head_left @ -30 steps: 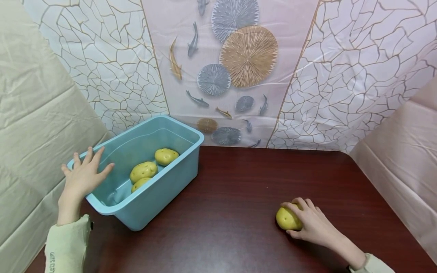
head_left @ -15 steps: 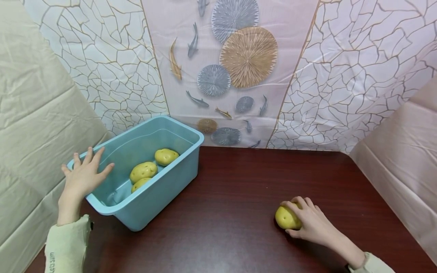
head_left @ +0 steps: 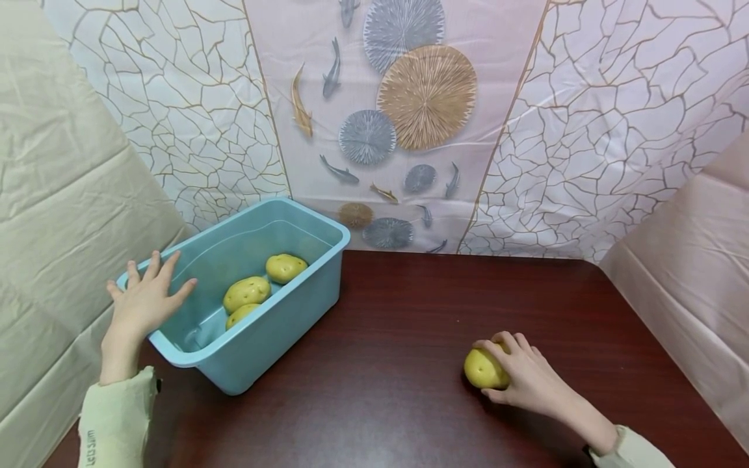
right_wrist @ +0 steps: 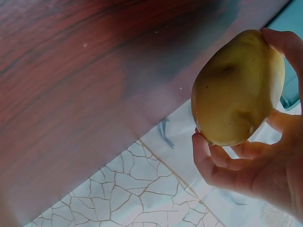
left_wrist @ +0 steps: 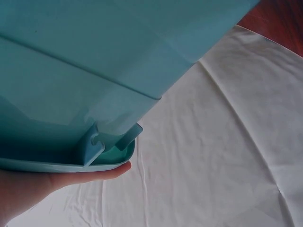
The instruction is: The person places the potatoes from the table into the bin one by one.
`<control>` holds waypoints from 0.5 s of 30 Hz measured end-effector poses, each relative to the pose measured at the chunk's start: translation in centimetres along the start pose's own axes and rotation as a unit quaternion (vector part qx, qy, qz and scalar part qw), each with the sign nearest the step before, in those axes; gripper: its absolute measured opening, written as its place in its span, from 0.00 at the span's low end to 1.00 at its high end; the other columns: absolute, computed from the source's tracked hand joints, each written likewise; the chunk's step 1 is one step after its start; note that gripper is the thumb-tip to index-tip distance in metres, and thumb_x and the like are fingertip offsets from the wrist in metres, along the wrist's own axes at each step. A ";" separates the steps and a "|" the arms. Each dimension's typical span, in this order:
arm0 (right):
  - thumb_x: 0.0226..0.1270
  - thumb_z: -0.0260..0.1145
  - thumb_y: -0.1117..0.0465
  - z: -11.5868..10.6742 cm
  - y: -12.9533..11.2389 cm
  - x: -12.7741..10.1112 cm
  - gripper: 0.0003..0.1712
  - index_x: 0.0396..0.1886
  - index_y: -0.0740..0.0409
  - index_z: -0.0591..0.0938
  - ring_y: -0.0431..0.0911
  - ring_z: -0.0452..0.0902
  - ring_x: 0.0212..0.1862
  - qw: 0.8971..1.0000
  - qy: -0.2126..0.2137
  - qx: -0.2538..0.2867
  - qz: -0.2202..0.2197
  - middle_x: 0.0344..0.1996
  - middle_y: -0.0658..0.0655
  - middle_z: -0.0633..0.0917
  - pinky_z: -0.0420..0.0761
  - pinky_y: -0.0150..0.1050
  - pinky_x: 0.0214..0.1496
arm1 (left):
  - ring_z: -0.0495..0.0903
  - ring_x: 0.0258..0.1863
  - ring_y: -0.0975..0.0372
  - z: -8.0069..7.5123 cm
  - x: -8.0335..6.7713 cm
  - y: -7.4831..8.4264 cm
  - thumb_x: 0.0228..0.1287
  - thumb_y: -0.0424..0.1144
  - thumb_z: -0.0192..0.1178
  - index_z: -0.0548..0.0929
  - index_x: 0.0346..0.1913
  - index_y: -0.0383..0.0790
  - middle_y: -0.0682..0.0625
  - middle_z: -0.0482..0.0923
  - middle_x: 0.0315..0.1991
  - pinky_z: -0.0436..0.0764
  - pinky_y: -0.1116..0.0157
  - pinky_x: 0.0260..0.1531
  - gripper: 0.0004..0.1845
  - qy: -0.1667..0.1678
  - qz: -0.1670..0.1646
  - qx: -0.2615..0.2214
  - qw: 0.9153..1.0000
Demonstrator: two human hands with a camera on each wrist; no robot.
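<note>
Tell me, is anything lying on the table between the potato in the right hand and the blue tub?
Nothing visible does. The right hand grips the potato, and only bare dark table lies between it and the blue tub. The tub's top is open, with three potatoes inside; the left hand rests on its far rim.

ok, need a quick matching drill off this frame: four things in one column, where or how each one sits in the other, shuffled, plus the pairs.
Things:
1. left hand
2. right hand
3. blue tub
4. three potatoes

Places or states:
A. lying inside the tub
B. standing at the left end of the dark red table
C. fingers curled round a single potato on the tabletop
D. resting on the tub's near-left rim, fingers straight

Pairs: 1-D, 2-C, 3-B, 4-A
</note>
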State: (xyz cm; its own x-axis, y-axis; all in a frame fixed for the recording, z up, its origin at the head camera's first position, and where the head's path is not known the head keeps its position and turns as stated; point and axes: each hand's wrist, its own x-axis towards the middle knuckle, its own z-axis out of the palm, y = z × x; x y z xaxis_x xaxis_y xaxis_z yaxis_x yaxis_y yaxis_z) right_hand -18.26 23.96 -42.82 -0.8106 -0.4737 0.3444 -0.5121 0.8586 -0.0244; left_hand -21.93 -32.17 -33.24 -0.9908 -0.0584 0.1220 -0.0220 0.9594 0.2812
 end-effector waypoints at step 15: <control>0.25 0.76 0.44 -0.3 -1.3 1.5 0.41 0.49 0.45 0.75 0.46 0.67 0.41 1.000 0.008 0.007 -0.019 0.39 0.51 0.73 0.68 0.39 0.31 | 0.29 0.60 0.26 0.0 0.0 0.0 0.63 0.63 0.36 0.41 0.69 0.37 0.25 0.34 0.66 0.32 0.26 0.47 0.42 0.000 0.002 -0.001 1.000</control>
State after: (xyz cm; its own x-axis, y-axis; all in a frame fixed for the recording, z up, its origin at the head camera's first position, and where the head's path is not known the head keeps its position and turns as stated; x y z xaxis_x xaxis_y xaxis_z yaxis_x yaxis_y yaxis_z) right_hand -18.68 22.17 -41.95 -0.7860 -0.5023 0.3605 -0.5462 0.8373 -0.0241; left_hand -21.97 -32.20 -33.27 -0.9908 -0.0545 0.1241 -0.0174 0.9591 0.2827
